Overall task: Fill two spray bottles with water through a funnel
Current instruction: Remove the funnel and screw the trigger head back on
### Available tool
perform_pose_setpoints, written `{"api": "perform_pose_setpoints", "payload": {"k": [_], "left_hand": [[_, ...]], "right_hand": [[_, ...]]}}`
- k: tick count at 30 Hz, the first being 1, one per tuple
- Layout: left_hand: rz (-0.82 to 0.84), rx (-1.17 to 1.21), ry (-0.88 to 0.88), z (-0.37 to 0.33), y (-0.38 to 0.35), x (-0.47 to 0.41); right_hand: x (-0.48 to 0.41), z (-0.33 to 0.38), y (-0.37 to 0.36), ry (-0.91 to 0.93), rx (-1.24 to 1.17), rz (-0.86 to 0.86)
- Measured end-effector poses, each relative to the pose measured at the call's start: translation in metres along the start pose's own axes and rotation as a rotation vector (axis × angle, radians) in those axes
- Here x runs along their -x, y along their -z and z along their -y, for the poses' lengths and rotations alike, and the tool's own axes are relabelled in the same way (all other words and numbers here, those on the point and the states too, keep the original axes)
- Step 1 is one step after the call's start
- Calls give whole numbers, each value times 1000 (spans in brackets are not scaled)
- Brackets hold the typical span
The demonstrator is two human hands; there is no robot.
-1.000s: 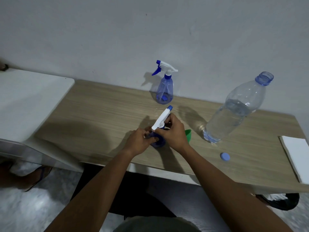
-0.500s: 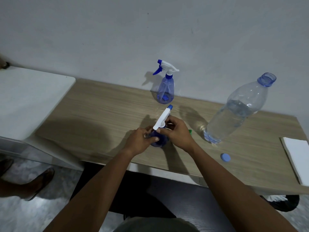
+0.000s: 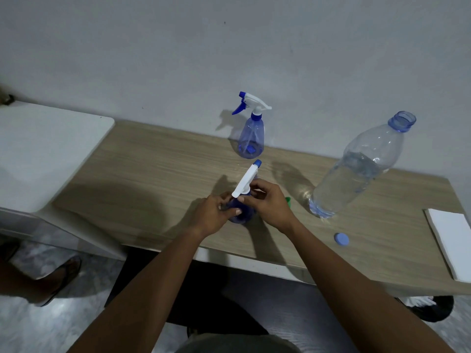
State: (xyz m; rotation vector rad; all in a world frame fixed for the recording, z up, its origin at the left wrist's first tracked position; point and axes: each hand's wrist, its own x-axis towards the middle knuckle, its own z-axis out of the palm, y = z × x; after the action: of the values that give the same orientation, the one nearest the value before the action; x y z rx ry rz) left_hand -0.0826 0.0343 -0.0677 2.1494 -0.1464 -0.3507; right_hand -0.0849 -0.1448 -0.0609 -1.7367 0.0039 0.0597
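Blue near spray bottle (image 3: 241, 215) stands on the wooden bench (image 3: 153, 179) close to the front edge, about mid-length. Left hand (image 3: 212, 214) is wrapped round its body. Right hand (image 3: 270, 202) has thumb and fingers closed on the collar under the white spray head (image 3: 246, 180).

Change over the last second is small. The right hand has shifted its grip at the collar and slid slightly toward the bench's right end. The spray head has barely turned, nozzle still pointing up and away toward the wall edge. The left hand has not moved. Green funnel (image 3: 288, 201) showed more a second ago; now only a sliver peeks out just beside the right hand, lying on the bench, not in any bottle.

Reads as a twisting step on the head, which is still seated on the neck. Whether it is coming off or going on, cannot tell. Water level in the near bottle is hidden by the hands. No pouring can start while the funnel lies unused.

Far spray bottle (image 3: 251, 138) stands at the back edge by the wall, head on. Clear water bottle (image 3: 356, 169), uncapped and partly full, stands toward the right end, with its blue cap (image 3: 341, 238) loose near the front edge. White pad (image 3: 451, 240) lies at the right end.

Writing: none readable. No label or brand is visible on either spray bottle, the water bottle or the cap.
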Motion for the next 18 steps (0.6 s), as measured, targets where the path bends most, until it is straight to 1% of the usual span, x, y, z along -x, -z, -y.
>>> {"api": "perform_pose_setpoints", "payload": {"k": [4, 7, 10, 12, 14, 16, 18], "left_hand": [[27, 14, -4, -2, 1, 3], [39, 44, -16, -3, 5, 10], [155, 194, 25, 2, 12, 17], [246, 337, 91, 9, 17, 20], [285, 368, 133, 15, 20, 22], [294, 327, 167, 14, 22, 26], [277, 311, 192, 16, 21, 29]], "right_hand": [[2, 1, -5, -23, 3, -41], [9, 4, -3, -37, 16, -7], [20, 7, -2, -66, -32, 66], [24, 7, -3, -147, -149, 98], [25, 9, -8, -217, -221, 122], [26, 9, -16, -257, -217, 100], [26, 7, -23, -273, -226, -8]]}}
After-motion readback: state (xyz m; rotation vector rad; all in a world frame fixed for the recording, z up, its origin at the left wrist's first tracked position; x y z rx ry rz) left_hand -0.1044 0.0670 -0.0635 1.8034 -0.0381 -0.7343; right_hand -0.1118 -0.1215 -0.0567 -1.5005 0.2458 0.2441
